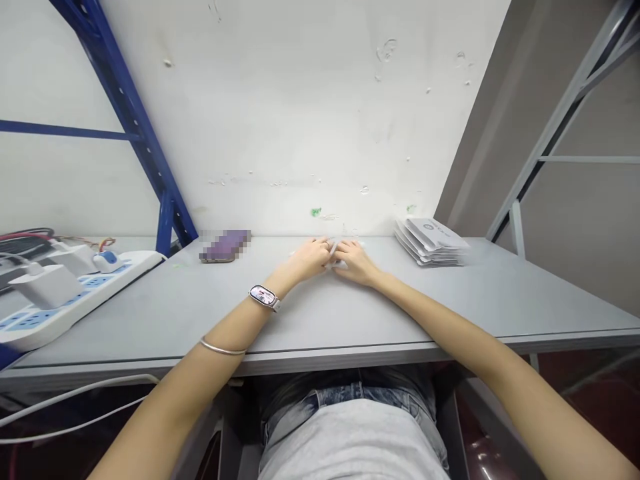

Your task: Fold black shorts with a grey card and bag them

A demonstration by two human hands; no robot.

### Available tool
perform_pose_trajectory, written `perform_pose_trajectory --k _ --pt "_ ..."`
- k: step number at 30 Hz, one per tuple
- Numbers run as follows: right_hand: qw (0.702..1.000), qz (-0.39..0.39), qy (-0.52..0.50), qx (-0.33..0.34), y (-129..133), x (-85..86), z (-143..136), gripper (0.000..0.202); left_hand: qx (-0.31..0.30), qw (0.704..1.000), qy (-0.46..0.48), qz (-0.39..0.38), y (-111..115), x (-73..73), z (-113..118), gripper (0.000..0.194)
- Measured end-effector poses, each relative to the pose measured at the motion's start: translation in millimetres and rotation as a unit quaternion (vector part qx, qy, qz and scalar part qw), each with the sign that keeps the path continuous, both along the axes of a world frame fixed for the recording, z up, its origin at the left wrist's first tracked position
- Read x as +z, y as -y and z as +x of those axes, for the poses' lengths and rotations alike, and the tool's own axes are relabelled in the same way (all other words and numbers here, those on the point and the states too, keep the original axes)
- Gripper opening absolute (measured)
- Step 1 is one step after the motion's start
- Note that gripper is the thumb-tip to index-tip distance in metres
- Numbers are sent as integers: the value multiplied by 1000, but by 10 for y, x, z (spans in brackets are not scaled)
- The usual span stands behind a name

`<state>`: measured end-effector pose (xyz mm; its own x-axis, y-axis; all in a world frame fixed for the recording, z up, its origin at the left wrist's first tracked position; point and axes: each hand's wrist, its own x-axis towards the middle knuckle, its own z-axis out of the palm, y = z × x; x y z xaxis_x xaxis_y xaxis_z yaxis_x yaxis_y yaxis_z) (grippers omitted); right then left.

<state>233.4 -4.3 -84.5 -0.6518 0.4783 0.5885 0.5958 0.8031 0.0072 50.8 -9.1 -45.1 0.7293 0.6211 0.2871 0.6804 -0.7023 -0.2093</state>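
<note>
Over the back middle of the grey table, my left hand and my right hand meet, fingertips nearly touching. Both have curled fingers closed on a small, thin white piece that looks like paper or film; its kind cannot be made out. Most of it is hidden behind the fingers. A stack of flat white packets lies to the right of my right hand, apart from it. To the left of my left hand, a purple phone, partly pixelated, lies near the wall.
A white power strip with plugged-in chargers and cables runs along the table's left side. Blue rack posts rise at the left, and a grey metal frame at the right. Behind the table stands a scuffed white wall.
</note>
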Motion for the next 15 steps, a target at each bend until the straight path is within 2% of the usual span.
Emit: perform_pose_trajectory --k 3,7,11,15 --pt "1000 -9 -13 24 -8 -26 8 11 14 999 30 -12 20 63 -40 17" --pt "1000 2 -19 -2 16 -17 -59 6 -12 999 43 -24 18 81 -62 19" --pt "999 22 28 -2 4 46 -100 15 -39 995 75 -57 -29 75 -64 22" --pt "995 45 72 -53 -120 83 17 25 -55 990 81 -100 -78 110 -97 23"
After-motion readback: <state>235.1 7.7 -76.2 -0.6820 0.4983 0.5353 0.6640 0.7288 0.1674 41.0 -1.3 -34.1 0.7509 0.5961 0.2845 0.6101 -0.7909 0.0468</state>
